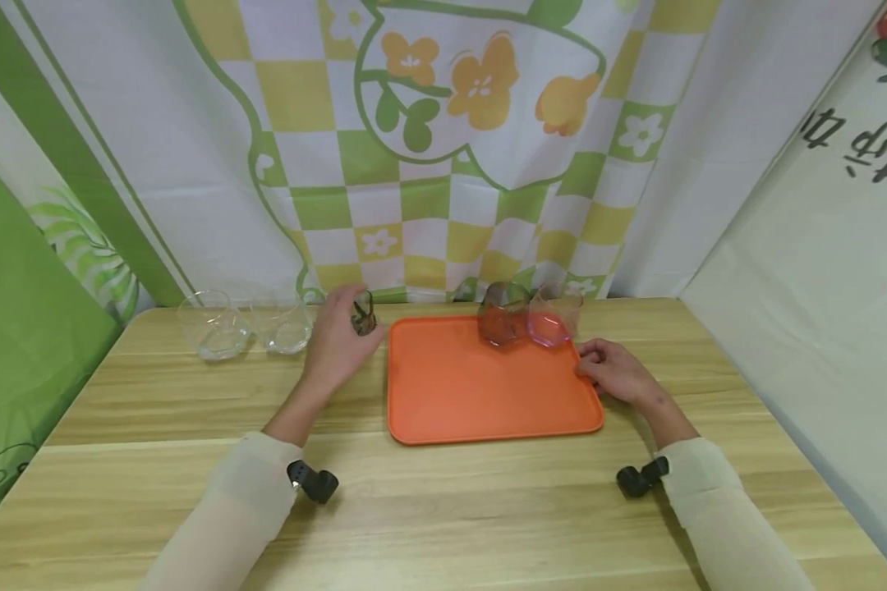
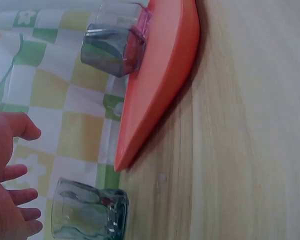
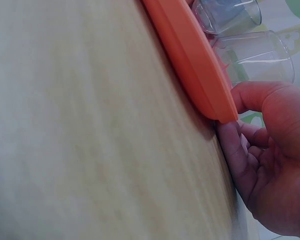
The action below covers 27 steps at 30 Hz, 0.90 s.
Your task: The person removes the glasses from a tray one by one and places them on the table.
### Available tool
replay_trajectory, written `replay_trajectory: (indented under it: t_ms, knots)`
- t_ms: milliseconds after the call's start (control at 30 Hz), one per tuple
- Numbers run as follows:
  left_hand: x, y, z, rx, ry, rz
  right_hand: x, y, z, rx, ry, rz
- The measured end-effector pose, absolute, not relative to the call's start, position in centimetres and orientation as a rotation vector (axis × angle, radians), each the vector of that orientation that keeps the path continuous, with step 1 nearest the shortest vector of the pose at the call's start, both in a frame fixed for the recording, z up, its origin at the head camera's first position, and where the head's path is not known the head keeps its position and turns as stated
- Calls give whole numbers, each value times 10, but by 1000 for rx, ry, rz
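My left hand [image 1: 337, 338] is beside a dark tinted glass [image 1: 364, 313] at the back of the table. In the left wrist view the fingers of that hand [image 2: 7, 175] are spread, with a gap between them and the glass [image 2: 87, 210]. My right hand [image 1: 612, 369] pinches the right edge of an orange tray [image 1: 488, 386], thumb above the rim and a finger beneath it in the right wrist view. On the tray's back right part stand a dark glass [image 1: 503, 316] and a clear glass with a pinkish base [image 1: 556, 316].
Two clear glasses, one at the far left [image 1: 216, 328] and another [image 1: 282, 324] nearer my left hand, stand along the back of the wooden table [image 1: 443, 509]. A patterned curtain [image 1: 429, 189] hangs right behind the table's back edge.
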State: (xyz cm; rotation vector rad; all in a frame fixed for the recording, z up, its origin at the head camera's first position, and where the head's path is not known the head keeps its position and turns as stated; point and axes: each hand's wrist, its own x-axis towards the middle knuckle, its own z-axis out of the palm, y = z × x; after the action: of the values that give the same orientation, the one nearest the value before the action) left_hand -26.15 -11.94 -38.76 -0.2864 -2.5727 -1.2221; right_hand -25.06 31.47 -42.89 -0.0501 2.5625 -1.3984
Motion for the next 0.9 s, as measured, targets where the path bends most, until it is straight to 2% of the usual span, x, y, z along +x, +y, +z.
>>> replay_trajectory:
  t_ms: [433,900]
  knots:
    - [-257,-80,-392,-442,-2595,-1272,-254,316,-432,-45,2562,-1386]
    - [-276,-30,-412,-514,-2650,-1438,-255,317,-435,-46,2560,-1391]
